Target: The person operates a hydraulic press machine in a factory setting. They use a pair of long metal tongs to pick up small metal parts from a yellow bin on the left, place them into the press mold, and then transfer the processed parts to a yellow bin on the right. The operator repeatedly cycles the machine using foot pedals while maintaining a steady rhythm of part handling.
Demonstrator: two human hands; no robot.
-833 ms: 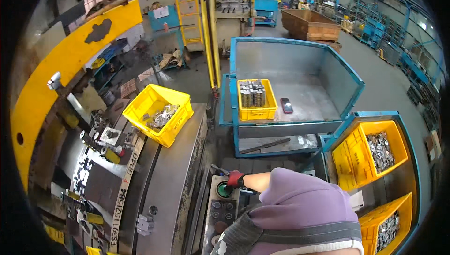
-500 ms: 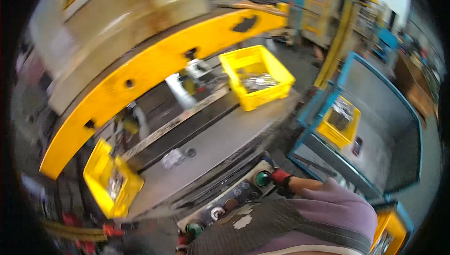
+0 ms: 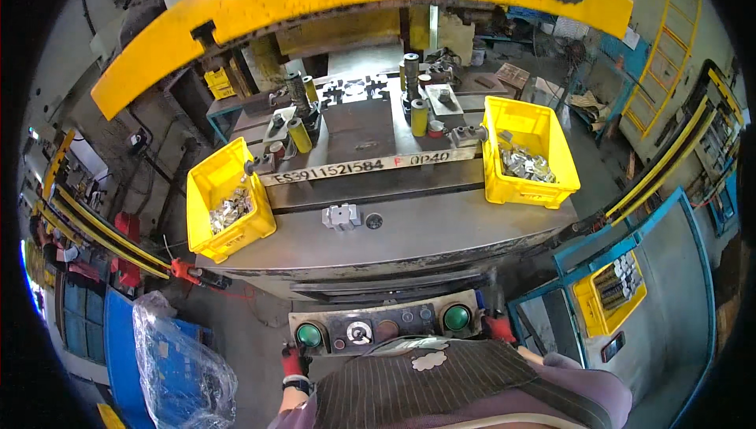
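I stand at a press with a grey control panel (image 3: 383,328) just below me. It carries a green button at the left (image 3: 309,335) and another at the right (image 3: 457,317). My left hand (image 3: 293,363), in a red glove, sits just below the left green button at the panel's corner. My right hand (image 3: 499,326), also red-gloved, rests beside the right green button at the panel's end. Too little of either hand shows to tell its grip. A small metal part (image 3: 341,215) lies on the press table (image 3: 409,232), in front of the die (image 3: 358,118).
Yellow bins of metal parts stand on the table at the left (image 3: 206,185) and at the right (image 3: 568,183). A blue cart (image 3: 669,216) with another yellow bin (image 3: 587,311) is at my right. A plastic-wrapped blue container (image 3: 177,366) is at my lower left. A yellow arched guard (image 3: 236,11) spans above.
My view has swung from the blue cart on the right to face the press squarely. My left hand has come into view at the panel's left corner.
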